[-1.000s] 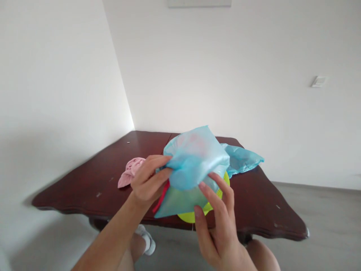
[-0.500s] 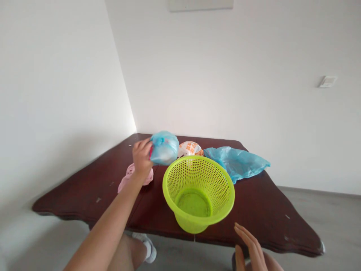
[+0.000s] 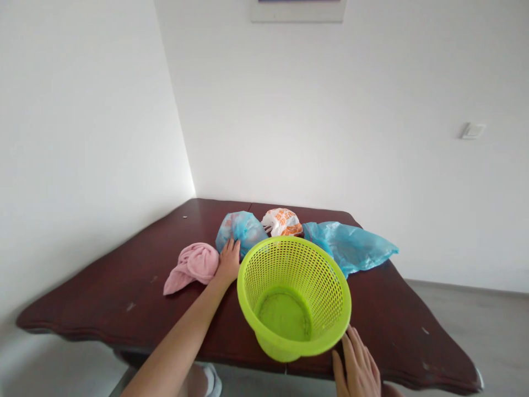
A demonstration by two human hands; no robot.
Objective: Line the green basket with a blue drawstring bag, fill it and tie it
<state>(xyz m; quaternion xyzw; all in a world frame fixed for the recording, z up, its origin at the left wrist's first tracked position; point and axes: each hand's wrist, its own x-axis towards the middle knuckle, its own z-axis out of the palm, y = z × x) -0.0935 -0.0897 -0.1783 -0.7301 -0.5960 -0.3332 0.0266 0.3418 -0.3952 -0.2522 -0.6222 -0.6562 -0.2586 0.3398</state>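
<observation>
A filled blue plastic bag [image 3: 240, 229] rests on the table left of the green basket. My left hand [image 3: 229, 261] lies against its near side, fingers stretched out and not wrapped round it. The lime-green mesh basket [image 3: 294, 349] stands upright at the table's front edge; its inside shows nothing but the bottom. Beside the basket's right front rim is my right hand [image 3: 359, 361], open, thumb apart from the fingers. Its fingertips reach the rim; whether they touch it I cannot tell.
A crumpled pink cloth [image 3: 195, 263] lies left of my left hand. Behind the basket sits a white plastic bag with orange print [image 3: 282, 221]. A flatter blue plastic bag [image 3: 351, 248] spreads to the right. The dark wooden table [image 3: 124, 286] has wavy edges and stands near white walls.
The filled blue bag, held raised in my left hand before, is down on the table with the fingers loosened. My right hand has come up to the basket's rim.
</observation>
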